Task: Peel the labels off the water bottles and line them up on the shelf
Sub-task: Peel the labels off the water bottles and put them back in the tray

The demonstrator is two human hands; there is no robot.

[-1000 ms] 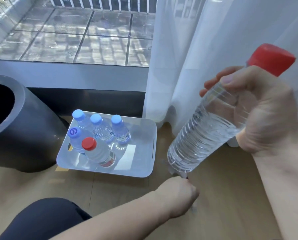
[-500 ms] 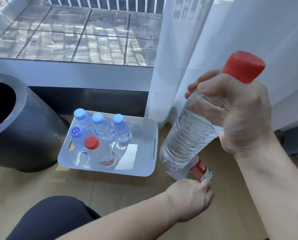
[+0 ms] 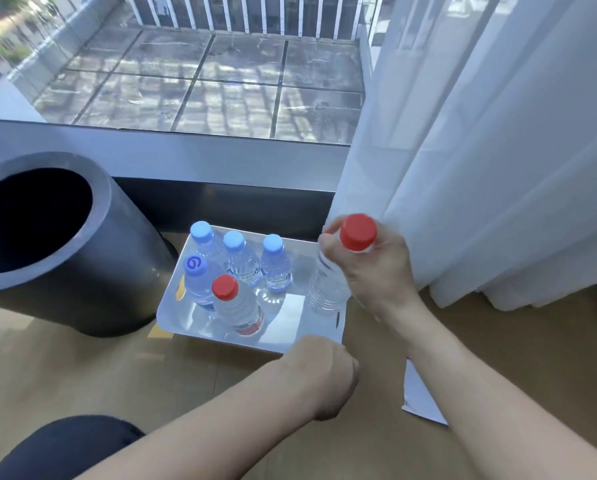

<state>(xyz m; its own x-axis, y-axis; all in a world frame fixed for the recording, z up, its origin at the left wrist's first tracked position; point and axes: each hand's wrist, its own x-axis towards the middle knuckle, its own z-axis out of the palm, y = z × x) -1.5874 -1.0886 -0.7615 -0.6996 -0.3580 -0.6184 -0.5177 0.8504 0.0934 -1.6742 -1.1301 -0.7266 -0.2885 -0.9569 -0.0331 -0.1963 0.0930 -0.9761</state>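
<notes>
My right hand [image 3: 376,275] grips a clear, label-free water bottle [image 3: 325,289] just under its red cap [image 3: 358,233], holding it nearly upright over the right edge of the white tray [image 3: 292,320]. My left hand [image 3: 328,372] hovers as a curled fist in front of the tray, nothing showing in it. A peeled white-and-red label [image 3: 422,393] lies on the wooden floor, partly under my right forearm. Several bottles stand in the tray: blue-capped ones [image 3: 234,254] at the back and a red-capped one [image 3: 236,306] that still wears its label in front.
A dark cylindrical bin [image 3: 47,244] with an open top stands left of the tray. A white sheer curtain [image 3: 480,168] hangs at the right, before a low window sill [image 3: 186,157]. My dark-clad knee [image 3: 65,448] is at the bottom left.
My right hand brought the bottle from tilted and close to the camera down to upright over the tray's right edge. The label left my left hand and now lies on the floor.
</notes>
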